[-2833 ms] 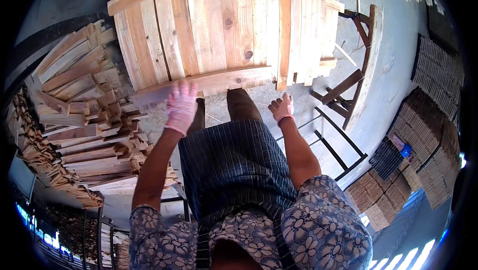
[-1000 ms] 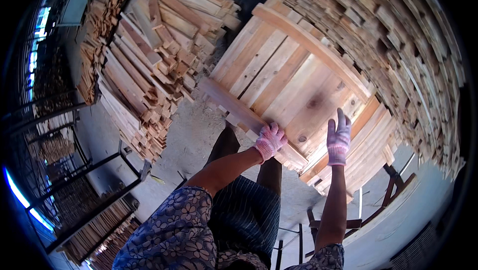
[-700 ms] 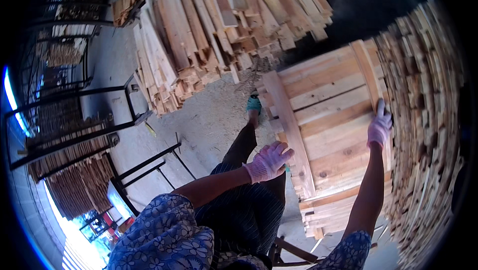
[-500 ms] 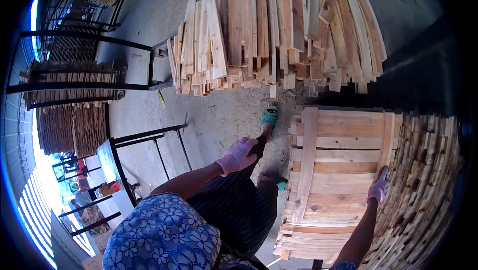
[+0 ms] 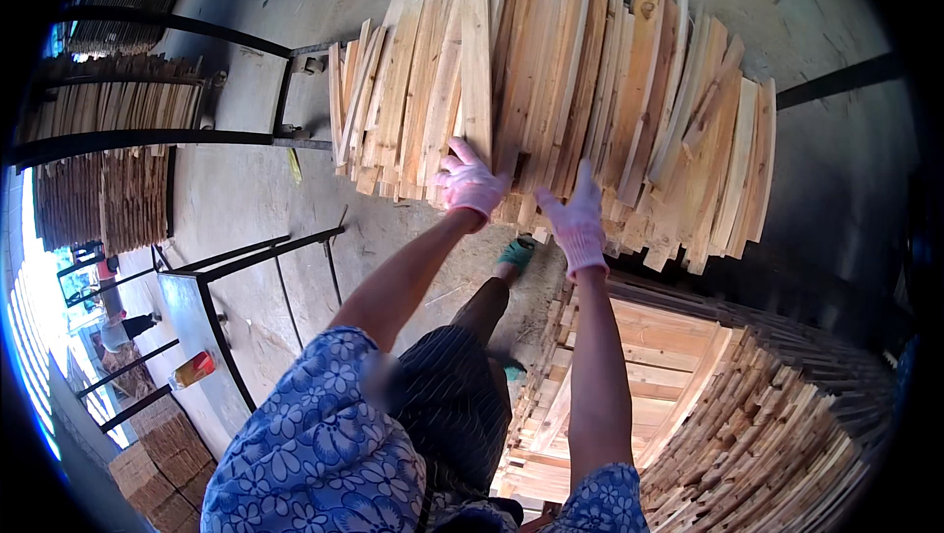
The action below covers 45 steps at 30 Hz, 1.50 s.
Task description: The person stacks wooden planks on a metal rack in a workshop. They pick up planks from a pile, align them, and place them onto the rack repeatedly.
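A big pile of pale wooden slats [image 5: 590,100] lies on the concrete floor in front of me. Both my hands wear pinkish-white gloves. My left hand [image 5: 470,184] rests against the near ends of the slats, with its thumb raised along one board and no grip that I can see. Just short of the slat ends, my right hand [image 5: 575,220] is up with spread fingers and holds nothing. A slatted wooden panel [image 5: 644,366] lies flat on a stack at my lower right, free of both hands. My teal shoe [image 5: 516,256] shows below the hands.
More stacked slats [image 5: 777,444] fill the lower right. Black metal rack frames [image 5: 246,258] stand to the left, with a bottle [image 5: 194,369] on one ledge. Further wood stacks [image 5: 98,189] sit at far left, and another person [image 5: 113,331] stands beyond them.
I carried the slatted panel with both hands, turned, and let it go onto the stack at my right. Both hands have since moved up to the ends of the slat pile.
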Each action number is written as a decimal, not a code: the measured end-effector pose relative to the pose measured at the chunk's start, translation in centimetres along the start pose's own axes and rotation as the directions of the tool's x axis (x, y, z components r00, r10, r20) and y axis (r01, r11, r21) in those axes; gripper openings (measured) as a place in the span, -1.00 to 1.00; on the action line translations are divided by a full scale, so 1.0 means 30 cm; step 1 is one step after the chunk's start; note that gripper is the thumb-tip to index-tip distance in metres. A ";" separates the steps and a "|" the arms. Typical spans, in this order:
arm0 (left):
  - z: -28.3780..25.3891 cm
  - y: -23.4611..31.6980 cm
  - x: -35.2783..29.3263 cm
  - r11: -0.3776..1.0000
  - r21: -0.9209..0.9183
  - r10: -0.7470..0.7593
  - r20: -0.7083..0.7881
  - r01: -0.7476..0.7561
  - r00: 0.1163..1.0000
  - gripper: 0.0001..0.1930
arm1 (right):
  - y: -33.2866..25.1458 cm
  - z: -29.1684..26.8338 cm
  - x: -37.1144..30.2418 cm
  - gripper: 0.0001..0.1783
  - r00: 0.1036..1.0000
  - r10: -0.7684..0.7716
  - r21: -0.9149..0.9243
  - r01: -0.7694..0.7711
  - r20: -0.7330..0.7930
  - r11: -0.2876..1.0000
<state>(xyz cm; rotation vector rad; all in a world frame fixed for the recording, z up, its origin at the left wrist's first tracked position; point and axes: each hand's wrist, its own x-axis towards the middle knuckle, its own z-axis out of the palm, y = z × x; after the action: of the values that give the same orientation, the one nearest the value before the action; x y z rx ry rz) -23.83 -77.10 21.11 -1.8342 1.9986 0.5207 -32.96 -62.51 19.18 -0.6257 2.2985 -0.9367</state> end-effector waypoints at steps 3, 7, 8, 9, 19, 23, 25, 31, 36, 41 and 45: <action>0.100 0.001 0.033 0.982 -0.041 0.181 -0.075 -0.184 0.981 0.13 | -0.132 0.142 0.196 0.29 0.931 0.365 -0.372 -0.342 -0.010 0.863; -0.052 -0.195 0.129 0.919 -0.299 0.275 0.019 -0.257 0.961 0.09 | -0.114 0.280 0.183 0.33 0.939 0.320 -0.441 -0.341 -0.123 0.830; -0.096 -0.192 0.131 0.892 -0.353 0.311 0.024 -0.283 0.950 0.11 | -0.120 0.279 0.191 0.32 0.936 0.333 -0.440 -0.350 -0.117 0.827; -0.140 -0.171 0.112 0.858 -0.412 0.352 0.040 -0.306 0.935 0.12 | -0.113 0.268 0.190 0.31 0.927 0.356 -0.447 -0.369 -0.118 0.814; 0.008 0.181 0.211 0.792 -0.463 0.514 0.154 -0.398 0.844 0.10 | -0.024 0.109 0.181 0.35 0.964 0.262 -0.135 -0.264 -0.036 0.955; -0.059 0.136 0.091 0.703 -0.676 0.348 0.599 0.222 0.721 0.16 | -0.081 -0.050 0.096 0.41 0.955 0.285 0.007 -0.286 0.084 0.958; 0.046 0.007 0.032 0.569 -0.664 0.274 0.709 0.485 0.650 -0.40 | -0.077 -0.074 -0.024 0.44 0.946 0.257 0.218 -0.299 0.200 0.929; -0.281 -0.373 -0.403 0.601 -0.673 0.497 0.737 0.432 0.457 0.19 | -0.224 -0.226 -0.559 0.41 0.764 0.123 0.698 -0.633 0.634 0.335; -0.026 -0.371 -0.360 0.409 -0.751 0.494 0.660 0.519 0.565 0.14 | -0.150 -0.133 -0.453 0.13 0.814 0.189 0.797 -0.578 0.549 0.176; 0.050 -0.455 -0.454 0.403 -0.772 0.440 0.635 0.492 0.635 -0.06 | -0.017 -0.012 -0.625 0.15 0.910 0.145 0.866 -0.414 0.388 0.281; 0.129 -0.574 -0.730 0.534 -0.809 0.634 0.576 0.246 0.517 -0.01 | 0.126 0.016 -1.022 0.18 0.955 0.214 0.957 -0.242 0.206 0.160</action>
<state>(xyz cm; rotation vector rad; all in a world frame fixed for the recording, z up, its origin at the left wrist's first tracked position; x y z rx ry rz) -4.84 -57.77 28.63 -1.1123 1.2484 2.3003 -11.16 -41.77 26.21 0.3187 1.1634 -1.9076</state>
